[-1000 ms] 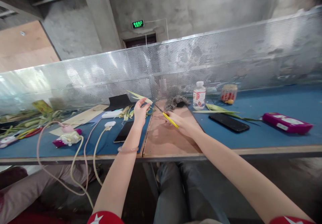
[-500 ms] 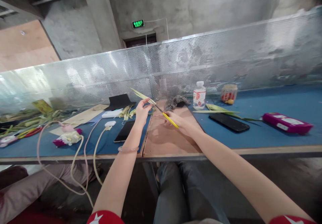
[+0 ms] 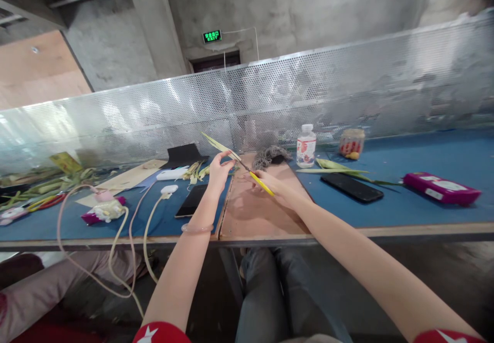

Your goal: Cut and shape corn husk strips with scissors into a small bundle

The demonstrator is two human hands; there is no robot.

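The counter [image 3: 424, 214] runs across the middle of the frame; its near edge lies just below the wrists, and a perforated metal screen [image 3: 347, 91] walls off its far side. A bare brown board [image 3: 250, 214] lies under both hands. Since 1.0 s ago the leaf strip [image 3: 219, 146] has risen slightly and shifted right. It is pale yellow-green, narrow and pointed, slanting toward the upper left. The left hand [image 3: 219, 170] pinches its lower end. The right hand [image 3: 278, 188] is closed around a yellow-handled tool [image 3: 259, 182], its dark tip meeting the strip.
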